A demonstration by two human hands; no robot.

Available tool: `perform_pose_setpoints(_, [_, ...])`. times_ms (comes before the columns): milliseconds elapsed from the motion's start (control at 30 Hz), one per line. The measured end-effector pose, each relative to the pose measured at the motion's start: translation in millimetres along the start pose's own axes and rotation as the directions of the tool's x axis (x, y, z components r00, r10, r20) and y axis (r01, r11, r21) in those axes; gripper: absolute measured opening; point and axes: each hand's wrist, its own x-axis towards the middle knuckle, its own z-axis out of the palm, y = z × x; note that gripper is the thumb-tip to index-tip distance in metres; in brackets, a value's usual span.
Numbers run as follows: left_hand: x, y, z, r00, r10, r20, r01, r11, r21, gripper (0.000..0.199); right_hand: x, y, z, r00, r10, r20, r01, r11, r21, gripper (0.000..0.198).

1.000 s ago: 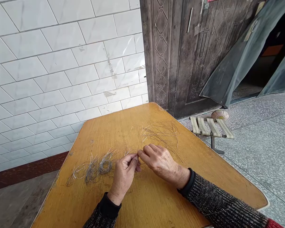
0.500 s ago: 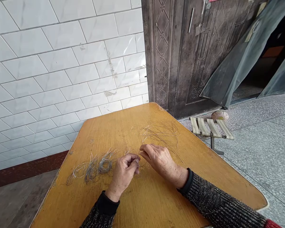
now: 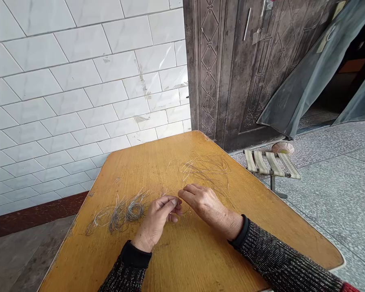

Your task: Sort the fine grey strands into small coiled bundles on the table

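Observation:
My left hand [image 3: 159, 217] is closed in a pinch on a thin wire [image 3: 187, 209], over the middle of the wooden table [image 3: 182, 255]. Right beside it, my right hand [image 3: 205, 205] has its fingertips pressed together at the same wire, most of which the fingers hide. Left of my hands lie coiled grey wires [image 3: 135, 210], next to another coiled bundle [image 3: 117, 217] and a looser loop [image 3: 101, 218]. Beyond my right hand, loose brownish wires [image 3: 207, 168] spread over the tabletop.
A white tiled wall [image 3: 88, 81] stands behind the table on the left. A dark carved door [image 3: 228, 73] is at the back, with a grey-green curtain [image 3: 307, 81] beside it. On the floor to the right are a strap-topped folding stool [image 3: 272, 164] and a ball [image 3: 282, 148].
My left thumb and fingers have shifted their pinch, with the lower fingers opened out a little. My right fingertips have dropped slightly closer to the left hand.

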Motion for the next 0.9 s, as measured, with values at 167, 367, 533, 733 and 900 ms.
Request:
perform_pose_setpoints(167, [3.7, -4.9, -6.3, 0.981, -0.162, 0.104, 0.186, 0.941, -0.283, 0.018, -0.6, -2.3, -5.1, 1.0, -0.03, -0.007, 0.03, 0.999, 0.032, 0.015])
perform_pose_setpoints(367, [5.5, -6.9, -9.0, 0.961, -0.236, 0.142, 0.272, 0.89, -0.365, 0.02, -0.6, -4.6, -9.2, 0.999, -0.053, 0.0, 0.053, 0.995, 0.082, 0.016])
perform_pose_setpoints(533, [4.1, -4.5, -9.8, 0.974, -0.201, 0.105, 0.223, 0.934, -0.278, 0.02, -0.2, -7.3, -14.0, 0.997, -0.077, 0.019, 0.075, 0.993, 0.087, 0.016])
perform_pose_setpoints(733, [3.3, -4.4, -5.0, 0.998, -0.052, 0.04, 0.051, 0.999, 0.018, 0.015, -0.5, -3.2, -5.0, 0.993, -0.108, 0.048, 0.106, 0.993, 0.044, 0.013])
perform_pose_setpoints(900, [2.5, -3.8, -1.0, 0.996, -0.05, -0.077, 0.039, 0.99, -0.137, 0.016, 1.8, 2.2, 7.6, 0.967, 0.177, -0.184, -0.11, 0.939, 0.325, 0.017])
